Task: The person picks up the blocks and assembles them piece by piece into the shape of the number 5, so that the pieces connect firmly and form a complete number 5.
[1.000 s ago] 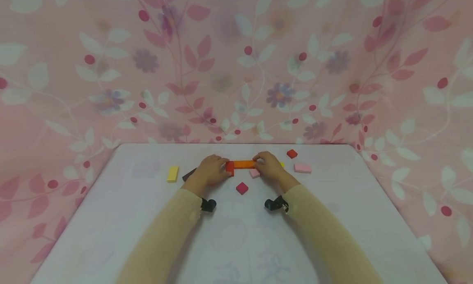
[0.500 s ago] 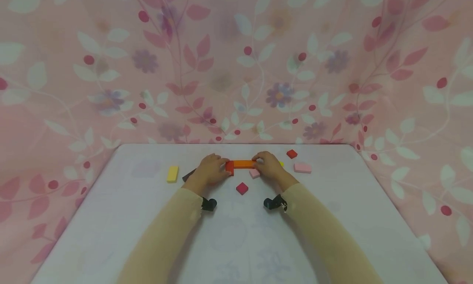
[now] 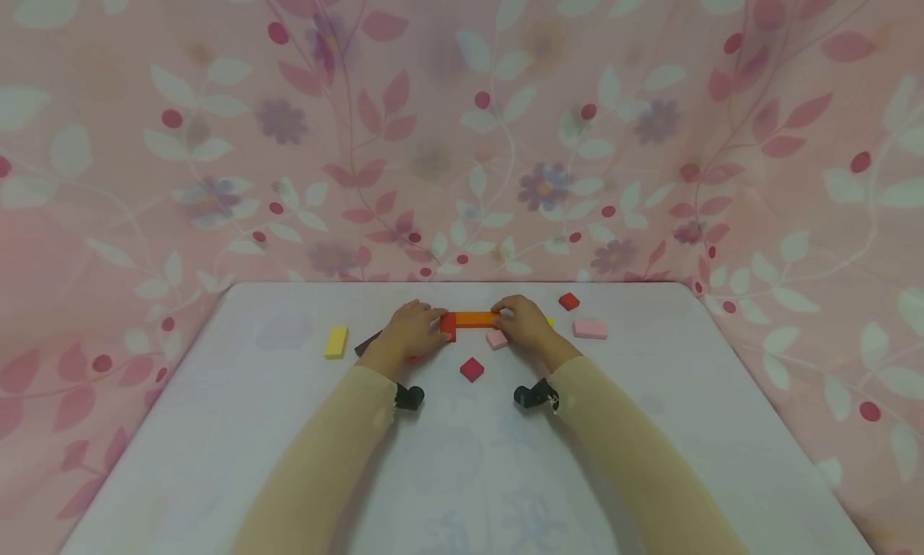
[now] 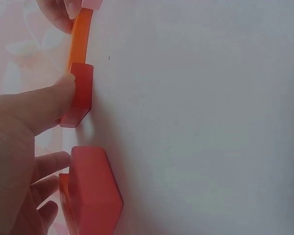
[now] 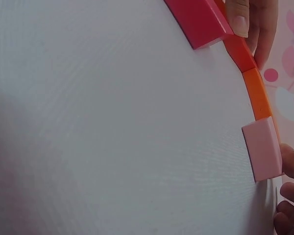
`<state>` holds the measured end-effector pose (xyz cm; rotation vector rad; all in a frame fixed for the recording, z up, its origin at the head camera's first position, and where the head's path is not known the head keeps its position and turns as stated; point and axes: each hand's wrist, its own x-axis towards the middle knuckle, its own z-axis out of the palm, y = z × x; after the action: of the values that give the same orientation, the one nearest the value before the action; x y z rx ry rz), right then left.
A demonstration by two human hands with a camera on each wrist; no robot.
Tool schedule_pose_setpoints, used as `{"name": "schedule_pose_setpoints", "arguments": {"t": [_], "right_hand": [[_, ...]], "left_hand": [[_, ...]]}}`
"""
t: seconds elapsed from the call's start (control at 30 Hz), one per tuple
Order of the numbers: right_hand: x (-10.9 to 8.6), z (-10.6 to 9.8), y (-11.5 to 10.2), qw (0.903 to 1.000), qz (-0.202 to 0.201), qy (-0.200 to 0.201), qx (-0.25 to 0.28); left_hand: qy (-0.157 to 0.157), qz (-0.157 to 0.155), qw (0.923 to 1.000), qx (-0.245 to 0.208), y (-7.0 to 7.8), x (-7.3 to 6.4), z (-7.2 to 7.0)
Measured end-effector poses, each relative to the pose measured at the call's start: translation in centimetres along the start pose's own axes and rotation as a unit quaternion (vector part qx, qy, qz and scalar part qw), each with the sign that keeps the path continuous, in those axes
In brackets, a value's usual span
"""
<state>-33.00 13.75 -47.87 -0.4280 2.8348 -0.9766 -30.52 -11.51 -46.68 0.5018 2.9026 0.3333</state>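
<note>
My left hand point(image 3: 415, 332) pinches a red block point(image 3: 449, 328), its thumb lying along the near side in the left wrist view. Against that block's right side lies a long orange block point(image 3: 475, 320), whose right end my right hand point(image 3: 523, 322) pinches between thumb and fingers. A small pink block point(image 5: 262, 149) stands just in front of the right thumb. Below the left fingers, the left wrist view shows another red block point(image 4: 94, 191) with an orange piece point(image 4: 64, 196) behind it; from the head these are mostly hidden by the hand.
A crimson block point(image 3: 472, 370) lies nearer me, between the hands. At left are a yellow block point(image 3: 336, 342) and a dark block point(image 3: 368, 344). At right sit a red block point(image 3: 569, 301), a pink block point(image 3: 590, 330) and a partly hidden yellow piece point(image 3: 550, 322). A patterned cloth point(image 3: 462, 178) backs the white table point(image 3: 462, 459).
The pinched red and orange blocks have shifted very slightly away from me. Both hands keep their hold, and the other blocks stay in place.
</note>
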Motion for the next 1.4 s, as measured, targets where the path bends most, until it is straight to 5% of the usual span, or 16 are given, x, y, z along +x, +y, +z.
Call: {"name": "schedule_pose_setpoints", "arguments": {"t": [0.7,1.4], "right_hand": [[0.28,0.11,0.11,0.9994,0.028,-0.003,0.019],[0.56,0.04,0.41,0.9994,0.030,-0.003,0.015]], "left_hand": [[-0.014,-0.030,0.9994,-0.006,0.28,0.48,-0.49],[-0.007,-0.017,0.9998,-0.003,0.30,0.68,-0.66]]}}
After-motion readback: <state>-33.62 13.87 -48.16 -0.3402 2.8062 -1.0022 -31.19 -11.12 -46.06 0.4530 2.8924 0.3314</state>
